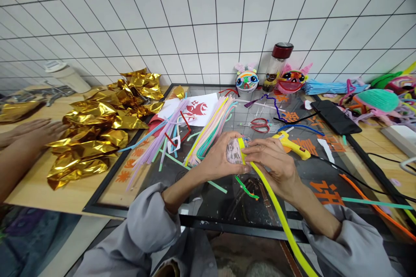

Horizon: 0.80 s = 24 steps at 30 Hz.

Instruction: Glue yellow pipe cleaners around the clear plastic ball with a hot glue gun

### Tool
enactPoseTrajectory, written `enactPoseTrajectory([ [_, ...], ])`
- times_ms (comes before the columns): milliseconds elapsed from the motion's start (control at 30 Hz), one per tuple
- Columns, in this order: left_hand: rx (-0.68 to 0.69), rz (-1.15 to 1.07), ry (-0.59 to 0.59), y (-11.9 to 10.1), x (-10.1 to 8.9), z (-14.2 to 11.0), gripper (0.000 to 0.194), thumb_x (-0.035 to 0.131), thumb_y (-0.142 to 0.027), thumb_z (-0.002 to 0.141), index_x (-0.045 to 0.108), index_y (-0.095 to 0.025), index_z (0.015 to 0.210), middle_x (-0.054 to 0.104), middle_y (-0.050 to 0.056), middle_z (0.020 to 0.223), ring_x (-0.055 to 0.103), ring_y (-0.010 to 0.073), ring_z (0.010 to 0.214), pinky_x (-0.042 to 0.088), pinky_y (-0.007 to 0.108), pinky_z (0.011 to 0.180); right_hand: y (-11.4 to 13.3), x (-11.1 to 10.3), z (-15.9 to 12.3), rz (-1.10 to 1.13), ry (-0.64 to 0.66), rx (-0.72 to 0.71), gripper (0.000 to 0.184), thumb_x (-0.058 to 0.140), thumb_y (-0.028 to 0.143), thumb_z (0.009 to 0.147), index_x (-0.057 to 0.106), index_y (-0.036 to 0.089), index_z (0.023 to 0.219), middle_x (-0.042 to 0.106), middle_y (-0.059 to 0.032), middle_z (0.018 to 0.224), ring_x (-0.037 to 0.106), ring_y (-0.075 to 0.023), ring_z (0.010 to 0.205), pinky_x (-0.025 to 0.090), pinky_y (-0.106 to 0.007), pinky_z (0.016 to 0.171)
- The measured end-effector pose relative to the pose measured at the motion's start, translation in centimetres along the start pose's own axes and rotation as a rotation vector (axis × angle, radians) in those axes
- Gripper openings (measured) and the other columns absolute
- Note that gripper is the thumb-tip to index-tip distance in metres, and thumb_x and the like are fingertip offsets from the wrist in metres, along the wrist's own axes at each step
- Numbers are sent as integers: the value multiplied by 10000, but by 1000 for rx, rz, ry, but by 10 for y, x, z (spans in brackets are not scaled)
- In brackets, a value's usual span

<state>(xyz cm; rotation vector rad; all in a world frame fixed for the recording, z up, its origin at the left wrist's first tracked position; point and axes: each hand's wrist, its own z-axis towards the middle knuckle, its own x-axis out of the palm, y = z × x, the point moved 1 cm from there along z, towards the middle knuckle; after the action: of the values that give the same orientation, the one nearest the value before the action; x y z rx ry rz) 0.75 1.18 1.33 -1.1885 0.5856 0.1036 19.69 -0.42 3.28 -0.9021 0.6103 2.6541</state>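
My left hand (218,156) is closed around a small clear plastic bottle piece (233,151), holding it on its side above the dark glass tabletop. A yellow fuzzy strip, like a thick pipe cleaner (279,210), circles the plastic piece, and its long tail hangs toward my lap. My right hand (276,162) pinches this strip against the plastic with its fingertips. Just beyond my right hand lies a yellow glue gun (294,145). Red-handled scissors (260,125) rest farther back.
Pastel pipe cleaners (212,127) lie bundled left of centre, beside crumpled gold foil (97,117). Another person's hand (48,132) rests by the foil. Two decorated round figures (247,81) and a lidded glass bottle (276,67) stand along the wall. A black phone (336,117) lies right.
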Motion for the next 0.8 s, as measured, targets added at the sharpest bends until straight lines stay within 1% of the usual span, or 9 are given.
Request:
enactPoseTrajectory([
  [167,-20,-6,7,1,1,0,760,852,-350,604,463,-210,1243,547,102,1271,542,300,1172,422,442,1048,-1,-1,0,3,-3,0,154,561,88,894,614,209,973,750,-56,998,657,-220,1038,425,-426,870],
  [333,-63,-23,-6,0,1,-1,846,861,-362,583,424,-213,1292,537,100,1281,539,296,1181,434,423,1036,-1,0,1,-7,-6,4,157,565,88,892,618,212,972,753,-54,992,659,-217,1033,430,-420,871],
  [467,-80,-16,8,-3,0,-1,801,852,-367,595,450,-205,1269,550,95,1253,557,284,1135,448,419,1010,-1,0,0,-14,-7,5,152,594,85,874,617,205,965,754,-57,993,658,-220,1042,431,-413,876],
  [600,-72,-24,3,-2,0,-1,796,851,-385,598,452,-201,1262,551,96,1241,562,277,1118,462,411,988,-1,0,0,-16,-17,16,152,583,96,877,629,219,953,758,-45,989,666,-215,1035,437,-407,883],
  [800,-36,-20,-2,3,2,-2,807,856,-397,608,447,-198,1274,545,104,1247,567,277,1126,468,411,987,0,0,0,-13,-14,36,148,565,109,892,632,228,951,759,-55,983,672,-225,1025,444,-421,875],
])
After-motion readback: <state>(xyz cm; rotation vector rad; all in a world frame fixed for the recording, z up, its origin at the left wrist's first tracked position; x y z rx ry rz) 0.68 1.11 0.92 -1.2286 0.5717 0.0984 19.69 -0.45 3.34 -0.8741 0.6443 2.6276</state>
